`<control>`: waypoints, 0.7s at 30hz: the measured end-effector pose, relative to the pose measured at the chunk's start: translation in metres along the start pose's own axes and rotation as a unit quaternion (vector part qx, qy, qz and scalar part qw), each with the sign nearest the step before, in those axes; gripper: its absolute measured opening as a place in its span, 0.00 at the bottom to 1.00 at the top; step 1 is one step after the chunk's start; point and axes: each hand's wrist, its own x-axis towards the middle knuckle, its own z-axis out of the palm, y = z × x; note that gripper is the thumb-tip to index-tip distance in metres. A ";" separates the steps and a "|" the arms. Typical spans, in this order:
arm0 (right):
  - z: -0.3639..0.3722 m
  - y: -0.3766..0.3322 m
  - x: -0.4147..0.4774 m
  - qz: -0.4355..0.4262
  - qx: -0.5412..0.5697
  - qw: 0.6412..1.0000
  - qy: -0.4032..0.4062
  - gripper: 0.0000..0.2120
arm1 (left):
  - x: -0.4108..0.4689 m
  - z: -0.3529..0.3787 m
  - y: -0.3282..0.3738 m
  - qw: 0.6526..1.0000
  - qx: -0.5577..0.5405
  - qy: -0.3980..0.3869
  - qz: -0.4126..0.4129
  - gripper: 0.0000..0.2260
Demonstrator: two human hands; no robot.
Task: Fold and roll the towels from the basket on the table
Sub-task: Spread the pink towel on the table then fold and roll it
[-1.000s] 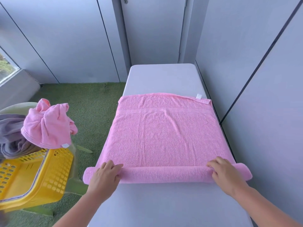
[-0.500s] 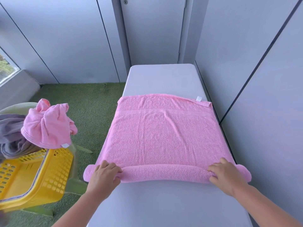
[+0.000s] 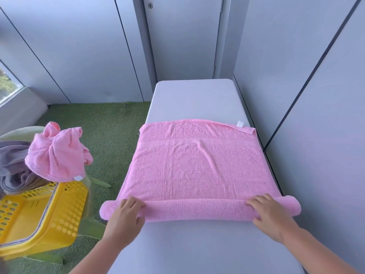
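A pink towel (image 3: 197,167) lies folded flat across the grey table (image 3: 193,99), its near edge rolled into a thick tube (image 3: 197,209). My left hand (image 3: 126,216) grips the roll near its left end, fingers over the top and thumb at the front. My right hand (image 3: 270,214) grips the roll near its right end the same way. A white label (image 3: 240,124) shows at the towel's far right corner. To the left, a yellow basket (image 3: 59,214) holds a crumpled pink towel (image 3: 57,153) and a grey towel (image 3: 13,163).
The basket sits on a pale green chair over green artificial turf (image 3: 106,127). Grey wall panels run close along the table's right side, and a door stands behind its far end. The towel's roll overhangs both table edges.
Both hands have turned the roll a little further away from me, so the tube is thicker and the flat part slightly shorter.
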 end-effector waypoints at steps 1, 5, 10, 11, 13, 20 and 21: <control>0.001 0.001 -0.001 -0.008 -0.020 1.000 -0.011 0.25 | -0.002 -0.001 0.000 0.999 0.029 -0.021 0.013 0.16; 0.003 -0.001 0.000 -0.024 -0.054 0.998 0.011 0.17 | -0.006 0.000 -0.001 0.998 0.057 -0.038 0.010 0.17; -0.012 -0.007 0.001 -0.022 -0.091 0.992 -0.080 0.08 | -0.004 -0.002 -0.003 0.996 0.078 -0.014 0.046 0.08; -0.015 -0.009 0.000 -0.011 -0.082 0.992 -0.096 0.12 | -0.004 -0.003 -0.003 0.995 0.084 -0.009 0.048 0.09; -0.014 -0.007 0.003 0.001 -0.057 0.994 -0.089 0.14 | -0.003 -0.005 -0.002 0.995 0.092 -0.003 0.038 0.10; -0.008 -0.011 0.005 0.048 0.057 0.996 0.053 0.09 | 0.000 -0.001 0.000 0.999 -0.017 0.015 -0.040 0.06; -0.008 -0.012 0.003 0.043 0.053 0.996 0.053 0.10 | -0.002 -0.001 0.001 0.999 -0.021 0.021 -0.032 0.08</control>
